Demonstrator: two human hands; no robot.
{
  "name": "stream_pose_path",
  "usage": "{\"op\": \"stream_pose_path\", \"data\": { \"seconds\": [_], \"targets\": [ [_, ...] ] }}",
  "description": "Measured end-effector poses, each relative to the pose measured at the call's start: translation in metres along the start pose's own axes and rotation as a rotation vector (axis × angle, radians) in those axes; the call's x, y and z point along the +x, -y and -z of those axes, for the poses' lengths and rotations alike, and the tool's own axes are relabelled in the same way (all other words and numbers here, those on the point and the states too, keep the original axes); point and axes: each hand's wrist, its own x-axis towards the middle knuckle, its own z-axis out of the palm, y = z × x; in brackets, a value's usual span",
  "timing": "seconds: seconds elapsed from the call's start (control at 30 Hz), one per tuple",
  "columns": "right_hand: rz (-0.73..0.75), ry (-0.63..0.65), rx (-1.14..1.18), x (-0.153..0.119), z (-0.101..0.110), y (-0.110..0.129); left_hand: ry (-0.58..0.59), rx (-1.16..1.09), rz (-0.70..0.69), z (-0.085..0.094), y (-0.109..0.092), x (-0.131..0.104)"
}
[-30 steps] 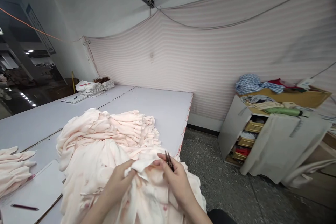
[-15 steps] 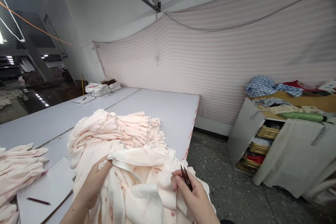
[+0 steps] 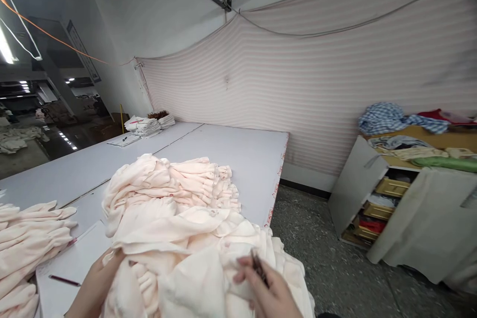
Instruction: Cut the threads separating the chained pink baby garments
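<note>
A pale pink garment (image 3: 194, 258) with ruffled, folded cloth lies bunched in front of me at the near end of the table. My left hand (image 3: 99, 278) is closed on its edge at the left, the fingertips partly hidden by the cloth. In my right hand (image 3: 270, 290), over the garment's right side, is a pair of dark thread snips (image 3: 258, 267), blades pointing up and away; motion blurs them a little. Just beyond lies a heap of similar pink garments (image 3: 149, 184), ruffled ends to the right.
More pink garments (image 3: 30, 243) lie at the left, beside a white paper sheet (image 3: 50, 288) with a dark pencil (image 3: 64, 280) on it. White stacks (image 3: 147, 126) stand at the table's (image 3: 249, 154) far end. A cabinet (image 3: 354, 184) with drawers stands right, across the floor.
My left hand has moved left and down, drawing the garment's edge with it and spreading the cloth. My right hand with the snips has shifted slightly left and down. The view has turned slightly.
</note>
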Motion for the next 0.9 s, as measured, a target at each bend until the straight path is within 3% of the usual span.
{"op": "stream_pose_path", "data": {
  "seconds": [0.07, 0.17, 0.27, 0.33, 0.43, 0.57, 0.63, 0.7, 0.73, 0.77, 0.8, 0.9],
  "targets": [
    [0.081, -0.121, -0.278, 0.032, 0.022, 0.021, -0.029, -0.061, 0.008, 0.015, 0.01, 0.004],
    [0.079, -0.139, -0.418, 0.086, 0.032, 0.033, -0.154, -0.025, -0.011, 0.037, 0.02, 0.015],
    [-0.005, -0.024, -0.528, 0.126, 0.024, 0.025, -0.277, 0.12, -0.017, 0.053, 0.034, 0.035],
    [-0.011, 0.054, -0.572, 0.137, 0.016, 0.017, -0.223, 0.305, -0.083, 0.054, 0.046, 0.05],
    [0.091, 0.083, -0.58, 0.132, 0.006, 0.016, -0.18, 0.678, -0.247, 0.04, 0.06, 0.063],
    [0.211, 0.037, -0.538, 0.104, 0.003, 0.032, -0.449, 0.84, -0.391, 0.009, 0.058, 0.052],
    [0.238, 0.041, -0.507, 0.087, 0.001, 0.041, -0.557, 0.862, -0.63, -0.012, 0.055, 0.031],
    [0.257, 0.08, -0.45, 0.073, -0.005, 0.047, -0.472, 0.859, -0.998, -0.04, 0.054, 0.005],
    [0.27, 0.099, -0.421, 0.066, -0.009, 0.049, -0.3, 0.839, -1.098, -0.056, 0.055, -0.009],
    [0.285, 0.113, -0.398, 0.061, -0.014, 0.05, -0.137, 0.87, -1.045, -0.072, 0.056, -0.021],
    [0.298, 0.124, -0.382, 0.056, -0.018, 0.05, -0.06, 0.963, -0.926, -0.085, 0.058, -0.03],
    [0.301, 0.175, -0.379, 0.042, -0.026, 0.042, 0.085, 1.066, -0.59, -0.103, 0.063, -0.042]
  ]
}}
